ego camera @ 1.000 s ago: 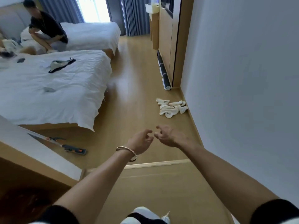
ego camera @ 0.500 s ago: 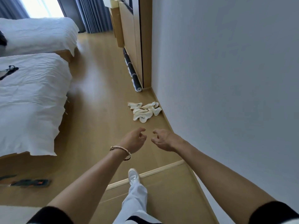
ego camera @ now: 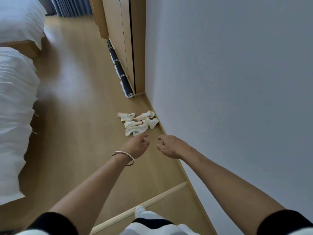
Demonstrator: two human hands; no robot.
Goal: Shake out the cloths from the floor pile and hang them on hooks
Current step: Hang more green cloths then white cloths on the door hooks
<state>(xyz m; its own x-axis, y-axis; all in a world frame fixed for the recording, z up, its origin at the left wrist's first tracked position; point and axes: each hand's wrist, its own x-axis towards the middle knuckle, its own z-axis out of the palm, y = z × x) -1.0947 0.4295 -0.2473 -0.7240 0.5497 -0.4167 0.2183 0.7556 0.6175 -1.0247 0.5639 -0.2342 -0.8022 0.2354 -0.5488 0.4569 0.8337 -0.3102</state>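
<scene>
Head view, crumpled white cloths (ego camera: 138,122), floor (ego camera: 81,116)

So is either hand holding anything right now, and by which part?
Nothing is held. The left hand and right hand reach out empty, fingers loosely curled, short of the cloth pile.

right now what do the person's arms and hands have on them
The left sleeve and right sleeve are short and black, leaving the forearms bare. The left hand has a thin twisted metal bracelet at its wrist. The right hand wears nothing; no gloves.
</scene>
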